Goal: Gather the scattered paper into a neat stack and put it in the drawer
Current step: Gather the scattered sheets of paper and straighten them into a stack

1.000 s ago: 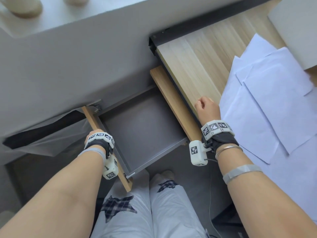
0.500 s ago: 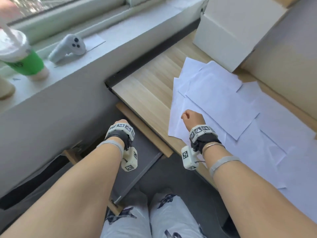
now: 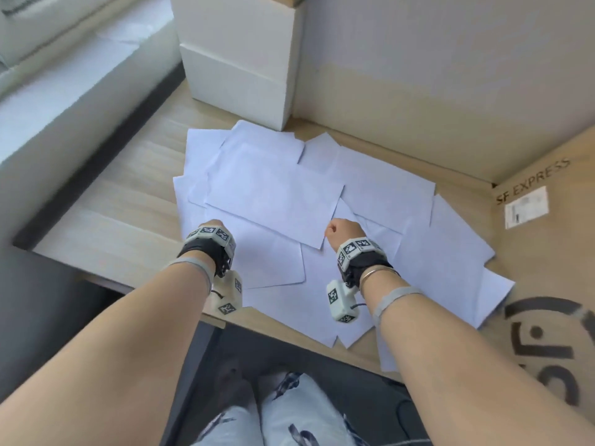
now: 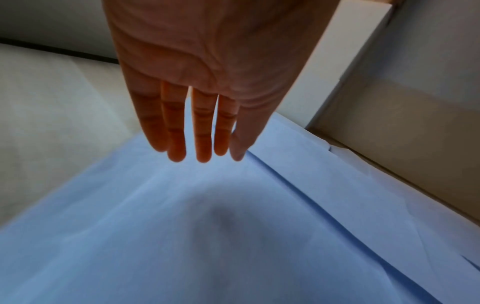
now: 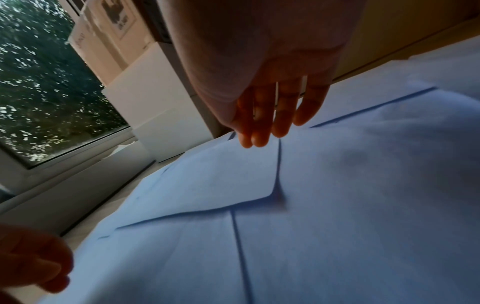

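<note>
1. Paper sheets (image 3: 277, 191) lie scattered and overlapping across the wooden desk (image 3: 128, 201), spreading from 11 to 4 o'clock of the hands.
2. Left hand (image 3: 211, 225) hovers over the sheets' 8 o'clock edge; its wrist view shows fingers (image 4: 176, 133) straight, close together, holding nothing, tips just above paper.
3. Right hand (image 3: 343, 231) is over the middle of the sheets; its fingers (image 5: 280, 115) extended, loosely together, tips at an overlapping sheet's edge, contact unclear.
4. White box (image 3: 238, 59) at 12 o'clock, cardboard box (image 3: 547, 252) at 3.
</note>
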Available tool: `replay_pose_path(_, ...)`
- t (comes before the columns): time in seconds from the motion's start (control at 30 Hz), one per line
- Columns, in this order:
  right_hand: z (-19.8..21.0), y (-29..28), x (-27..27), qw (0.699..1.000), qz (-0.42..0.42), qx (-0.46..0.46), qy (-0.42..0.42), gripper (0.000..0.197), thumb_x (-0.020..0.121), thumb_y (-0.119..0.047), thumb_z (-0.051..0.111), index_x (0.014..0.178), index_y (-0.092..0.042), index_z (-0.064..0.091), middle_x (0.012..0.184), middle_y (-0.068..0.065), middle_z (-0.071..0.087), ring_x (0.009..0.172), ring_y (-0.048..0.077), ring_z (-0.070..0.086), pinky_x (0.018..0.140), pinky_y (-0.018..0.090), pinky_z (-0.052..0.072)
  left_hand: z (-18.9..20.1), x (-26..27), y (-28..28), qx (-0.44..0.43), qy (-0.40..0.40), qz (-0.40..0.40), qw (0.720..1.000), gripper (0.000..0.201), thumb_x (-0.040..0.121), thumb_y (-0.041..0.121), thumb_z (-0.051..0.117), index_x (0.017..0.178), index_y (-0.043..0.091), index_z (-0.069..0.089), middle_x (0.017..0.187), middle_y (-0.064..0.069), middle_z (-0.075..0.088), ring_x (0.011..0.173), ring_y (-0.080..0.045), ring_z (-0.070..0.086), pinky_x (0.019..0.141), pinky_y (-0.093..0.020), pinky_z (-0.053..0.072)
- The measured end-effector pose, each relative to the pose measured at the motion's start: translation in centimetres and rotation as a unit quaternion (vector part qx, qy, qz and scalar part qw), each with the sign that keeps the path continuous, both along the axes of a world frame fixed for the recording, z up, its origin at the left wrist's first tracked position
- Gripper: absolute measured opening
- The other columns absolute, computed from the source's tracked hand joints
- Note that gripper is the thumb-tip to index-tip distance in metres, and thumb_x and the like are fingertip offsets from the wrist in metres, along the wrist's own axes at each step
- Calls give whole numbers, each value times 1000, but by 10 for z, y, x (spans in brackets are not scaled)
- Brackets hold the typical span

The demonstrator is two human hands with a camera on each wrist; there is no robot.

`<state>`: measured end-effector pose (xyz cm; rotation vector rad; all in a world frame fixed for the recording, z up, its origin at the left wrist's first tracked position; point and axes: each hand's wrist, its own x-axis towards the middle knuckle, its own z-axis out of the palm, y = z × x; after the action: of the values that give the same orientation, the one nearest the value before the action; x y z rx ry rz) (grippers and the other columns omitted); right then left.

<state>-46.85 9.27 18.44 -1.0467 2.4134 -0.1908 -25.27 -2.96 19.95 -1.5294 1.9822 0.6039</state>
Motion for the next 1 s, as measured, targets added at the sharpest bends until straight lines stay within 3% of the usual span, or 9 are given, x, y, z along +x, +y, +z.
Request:
replay_pose_path(0.1,-5,-3,-20,999,-15,17,29,36,92,-15,37,56,-15,34,102,18,67,95,33,62,65,27,34,-13,-16,-17,3,13,20,1000,33,77,19,64,106,6,56,112,-12,59,112,-36,57,95,-42,48)
replay_pose_path(0.2,-6,-23,-33,999,-12,38,21,31,90,-14,42,59,-18,38,105,14,67,97,31,62,67,26,38,-28,-21,-41,-10,36,75,996,42,71,16,63,110,9,47,124,-19,53,113,-40,54,96,-47,46)
replay_pose_path(0.3,-4,-57,-42,999,1,51,-1,13,88,-15,48,93,-18,59,116,9,63,109,28,59,81,28,44,-27,-19,-59,-36,37,108,993,53,79,18,58,127,15,38,133,-16,38,125,-41,40,102,-51,38)
replay_pose_path(0.47,-10,-121,-49,997,21,68,4,46,87,-23,57,131,-20,45,138,8,43,127,29,43,102,39,39,-41,-8,-95,-78,-5,76,994,48,89,21,50,135,13,40,146,-21,26,132,-43,30,109,-47,31)
replay_pose_path(0.57,-15,-147,-49,996,26,86,13,67,84,-34,62,142,-21,31,147,7,35,136,27,35,109,44,32,-41,-2,-104,-78,-19,79,994,43,89,16,45,131,21,43,145,-11,21,134,-36,21,107,-42,30)
replay_pose_path(0.67,-20,-158,-48,993,26,110,18,74,83,-43,63,143,-20,27,143,7,42,135,28,36,109,46,29,-34,-7,-100,-76,9,133,988,42,94,17,37,135,18,38,146,-12,16,137,-33,16,111,-39,25)
replay_pose_path(0.83,-15,-164,-41,985,45,164,27,38,87,-41,56,115,-16,58,122,7,61,118,28,53,96,35,40,-40,-13,-113,-82,89,266,956,44,94,19,36,138,21,32,147,-14,16,131,-40,28,111,-39,24)
replay_pose_path(0.93,-14,-154,-30,979,51,198,12,37,87,-35,58,112,-8,61,119,12,64,109,31,60,83,31,46,-46,-16,-125,-93,168,340,921,50,88,22,42,137,27,31,140,-14,21,106,-43,52,96,-42,39)
replay_pose_path(1.0,-19,-143,-23,981,25,194,5,40,85,-32,60,116,-6,57,122,15,60,110,33,60,83,32,47,-47,-17,-130,-86,222,376,895,57,87,15,44,140,26,28,136,-17,30,95,-39,57,88,-39,42)
